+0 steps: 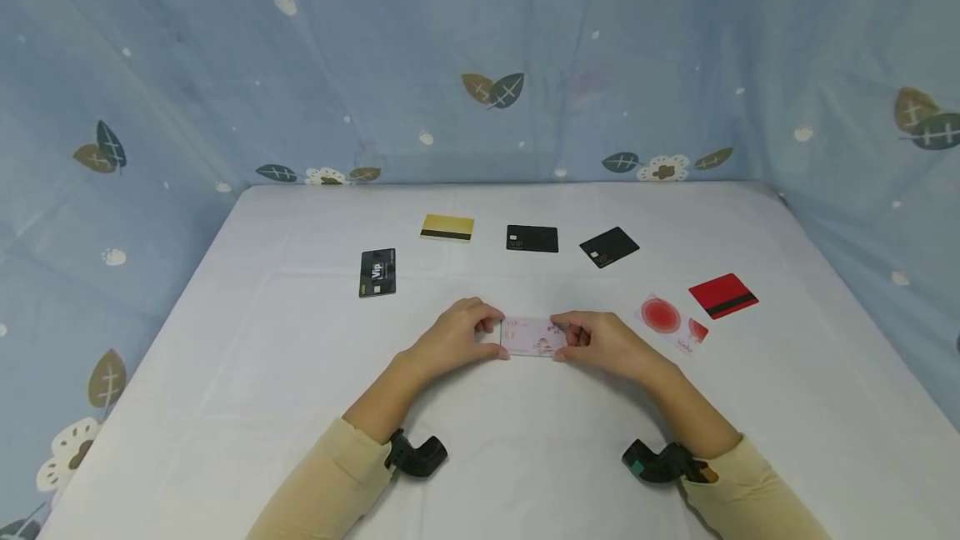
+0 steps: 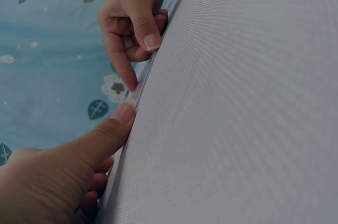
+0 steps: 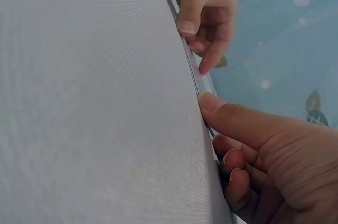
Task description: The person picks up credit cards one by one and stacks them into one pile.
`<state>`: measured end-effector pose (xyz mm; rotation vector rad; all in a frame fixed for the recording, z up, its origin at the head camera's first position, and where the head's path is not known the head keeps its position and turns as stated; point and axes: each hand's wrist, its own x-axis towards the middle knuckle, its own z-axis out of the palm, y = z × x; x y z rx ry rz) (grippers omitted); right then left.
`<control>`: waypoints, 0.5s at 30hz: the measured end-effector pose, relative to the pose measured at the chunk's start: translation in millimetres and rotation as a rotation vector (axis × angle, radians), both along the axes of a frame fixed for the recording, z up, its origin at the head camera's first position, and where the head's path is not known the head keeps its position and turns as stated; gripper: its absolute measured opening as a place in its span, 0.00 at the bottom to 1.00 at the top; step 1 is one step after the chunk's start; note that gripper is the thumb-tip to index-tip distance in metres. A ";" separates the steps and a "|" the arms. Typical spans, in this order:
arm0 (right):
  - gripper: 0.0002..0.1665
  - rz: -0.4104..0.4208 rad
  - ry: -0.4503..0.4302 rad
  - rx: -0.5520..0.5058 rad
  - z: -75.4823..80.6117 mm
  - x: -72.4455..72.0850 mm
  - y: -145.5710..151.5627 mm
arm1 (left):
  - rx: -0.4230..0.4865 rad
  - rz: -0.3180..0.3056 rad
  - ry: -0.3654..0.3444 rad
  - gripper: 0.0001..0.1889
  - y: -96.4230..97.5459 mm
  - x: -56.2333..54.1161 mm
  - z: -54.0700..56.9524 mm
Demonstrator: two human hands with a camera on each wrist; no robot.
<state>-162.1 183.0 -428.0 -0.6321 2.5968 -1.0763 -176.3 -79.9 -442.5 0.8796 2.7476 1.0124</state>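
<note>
Cloth in pale blue fabric [image 1: 405, 32], printed with brown and green leaves and white flowers, hangs behind and around a broad table covered in smooth white fabric [image 1: 262, 390]. Two beige long sleeves, the left [image 1: 322, 486] and the right [image 1: 757, 490], reach in from the near side, each with a curved black plastic device [image 1: 417, 456] at the wrist. The left hand [image 1: 457, 338] and the right hand [image 1: 609, 344], both bare, face each other near the middle of the table. Between them is a pale pink rectangular card [image 1: 531, 337] marked "VIP", its long edges running left to right. Each hand grasps one end, thumb on the near edge and index finger on the far edge; whether the card touches the white fabric, I cannot tell.

Six more cards lie in an arc beyond and to the right of the hands. From left to right: a black card with white "Vip" lettering [image 1: 377, 273], set upright lengthwise; a gold card with a dark stripe [image 1: 447, 227]; a plain black card with a small pale chip [image 1: 532, 238]; a similar black card, turned at an angle [image 1: 609, 247]; a white card with red circles [image 1: 675, 325], near the right hand; and, just beside it, a red card with a black stripe [image 1: 723, 296].
</note>
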 end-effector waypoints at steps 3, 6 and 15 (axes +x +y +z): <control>0.30 0.006 0.016 0.004 0.4 -0.1 -0.3 | 0.012 0.005 0.001 0.27 -0.5 0.1 0.0; 0.30 0.012 0.020 0.015 0.7 -0.4 -0.8 | 0.013 0.003 0.008 0.27 -0.5 0.3 0.6; 0.31 0.079 0.077 0.116 -0.2 -0.1 1.4 | -0.046 -0.019 0.069 0.26 1.7 0.4 -0.9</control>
